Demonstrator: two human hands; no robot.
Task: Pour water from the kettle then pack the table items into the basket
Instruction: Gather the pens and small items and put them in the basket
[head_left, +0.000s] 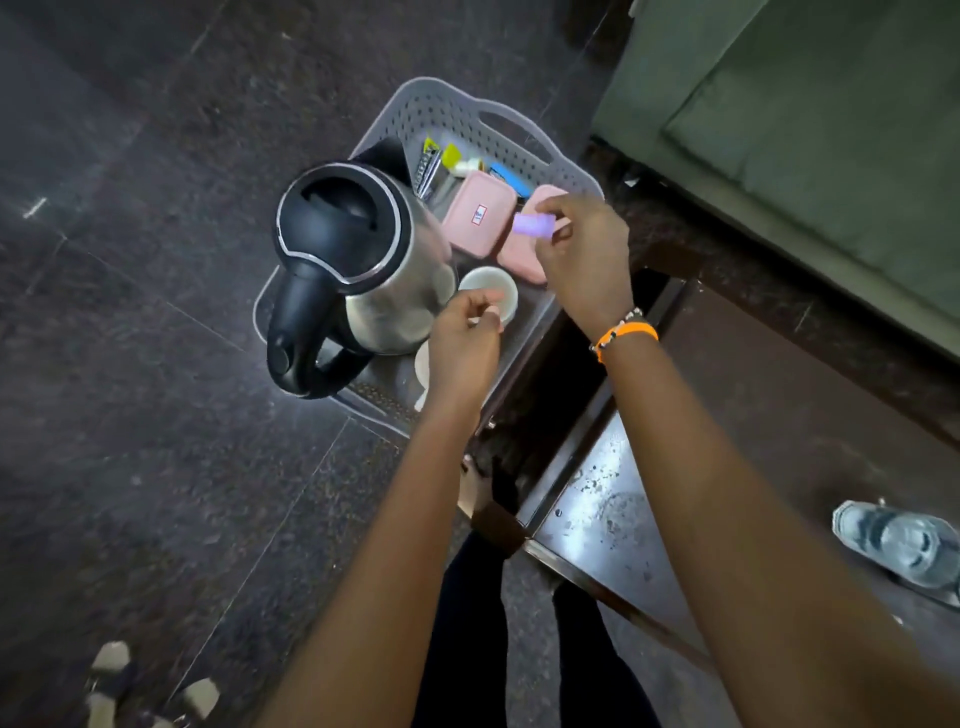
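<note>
A grey perforated basket (457, 111) sits on the dark floor. Inside it stands a steel kettle (363, 260) with a black lid and handle. Beside the kettle lie two pink lidded boxes (480, 221), a white cup (493, 286) and several small packets (441, 161). My right hand (582, 249) hovers over the pink boxes, fingers pinched on a small purple tube (532, 226). My left hand (462, 348) is low in the basket next to the cup, fingers curled on something small and white that I cannot make out. A white saucer (422, 366) peeks out under that hand.
A dark wooden table (779, 415) stands right of the basket; a clear water bottle (898, 545) lies on it. A green sofa (805, 130) fills the top right. Sandals (150, 686) lie on the floor at bottom left. My foot (475, 483) rests near the table corner.
</note>
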